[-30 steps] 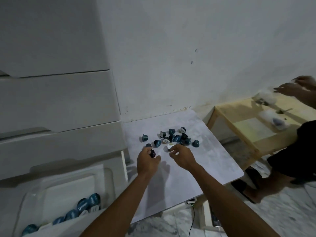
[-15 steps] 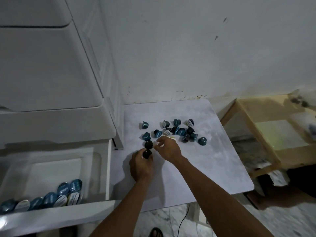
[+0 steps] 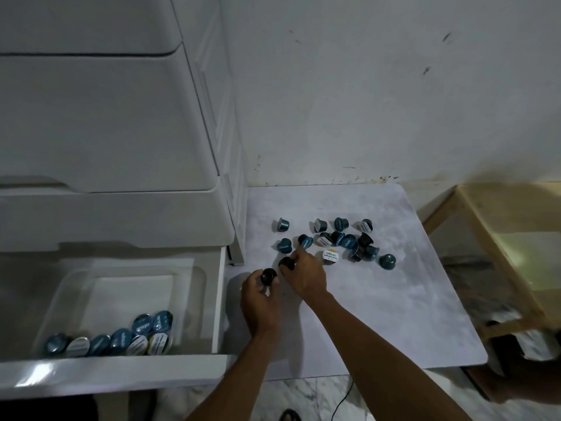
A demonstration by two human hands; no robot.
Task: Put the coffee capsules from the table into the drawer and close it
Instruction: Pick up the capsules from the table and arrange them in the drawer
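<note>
leftward, open drawer [image 3: 219, 302] beside table [image 3: 409, 314] edge

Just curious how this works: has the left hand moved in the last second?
Yes. Left hand, holding a black capsule, has drawn back from the lone teal capsule toward the open drawer.

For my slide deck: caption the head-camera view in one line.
Left hand and right hand each hold a dark coffee capsule beside the capsule cluster on the white table, open drawer part-filled.
</note>
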